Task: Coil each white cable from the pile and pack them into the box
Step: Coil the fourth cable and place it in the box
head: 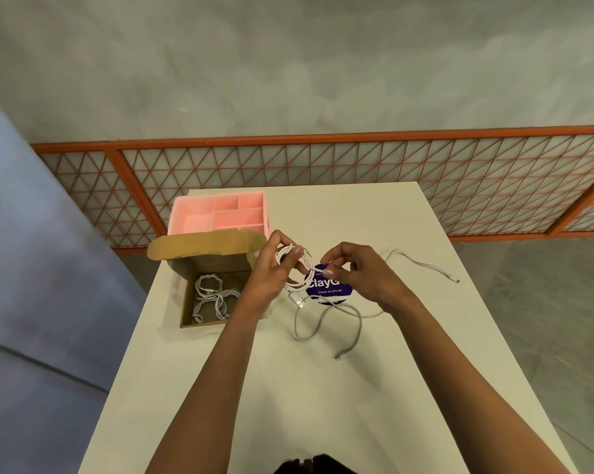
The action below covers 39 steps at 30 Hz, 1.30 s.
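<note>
Holding cable coil (294, 268): left hand (271, 268) fingers curled round it, right hand (353, 268) pinching its end; box (213, 295) at 9 o'clock.

Forearms (220, 371) outstretched, left grip (271, 268) and right grip (360, 273) close together, both curled.

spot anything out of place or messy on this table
Nothing damaged or spilled. Loose white cable sprawls uncoiled across the table right of the cardboard box; that is just work left. The pink organizer behind the box sits empty.

Perhaps a canteen: ClayGo sticker (329, 288) on white table (323, 405).
</note>
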Each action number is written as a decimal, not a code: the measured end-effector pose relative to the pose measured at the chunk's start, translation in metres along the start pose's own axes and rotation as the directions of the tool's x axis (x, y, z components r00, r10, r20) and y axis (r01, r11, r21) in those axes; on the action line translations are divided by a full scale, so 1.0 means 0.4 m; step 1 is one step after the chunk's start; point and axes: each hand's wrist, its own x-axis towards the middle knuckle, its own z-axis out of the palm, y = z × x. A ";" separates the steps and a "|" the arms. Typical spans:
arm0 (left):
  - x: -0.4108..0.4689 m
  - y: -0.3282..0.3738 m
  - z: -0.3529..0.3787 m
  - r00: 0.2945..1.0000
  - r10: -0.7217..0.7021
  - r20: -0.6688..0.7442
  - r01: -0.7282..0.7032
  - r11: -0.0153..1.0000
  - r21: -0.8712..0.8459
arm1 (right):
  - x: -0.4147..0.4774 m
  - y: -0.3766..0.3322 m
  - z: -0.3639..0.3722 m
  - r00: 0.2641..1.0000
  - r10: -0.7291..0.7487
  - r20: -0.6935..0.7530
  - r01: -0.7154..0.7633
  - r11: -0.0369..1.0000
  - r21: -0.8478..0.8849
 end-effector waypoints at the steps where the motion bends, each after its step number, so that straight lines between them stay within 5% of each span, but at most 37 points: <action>1: 0.001 0.004 0.005 1.000 0.007 -0.003 -0.007 1.000 0.013 | 0.003 0.008 0.005 1.000 -0.012 -0.029 0.011 0.999 -0.032; 9: 0.009 -0.021 0.035 0.996 0.047 -0.076 -0.041 0.996 0.085 | 0.007 0.037 0.052 0.956 0.003 -0.292 -0.025 0.997 -0.068; 17: 0.013 -0.011 0.051 0.986 0.112 -0.123 -0.099 0.990 0.103 | 0.003 0.013 0.091 0.969 0.172 -0.179 -0.120 0.955 0.271; 26: 0.019 -0.017 0.034 0.981 0.092 -0.173 -0.068 0.988 0.138 | 0.000 0.028 0.064 0.993 0.042 -0.107 -0.042 0.999 0.001; 30: 0.012 -0.020 0.033 0.986 0.111 -0.125 -0.091 0.983 0.158 | 0.007 0.028 0.056 0.992 -0.071 -0.106 0.042 0.968 -0.248; 39: 0.017 -0.003 0.029 0.994 0.022 -0.103 -0.015 0.997 0.070 | 0.019 0.016 0.048 0.911 -0.232 -0.341 0.115 0.937 -0.331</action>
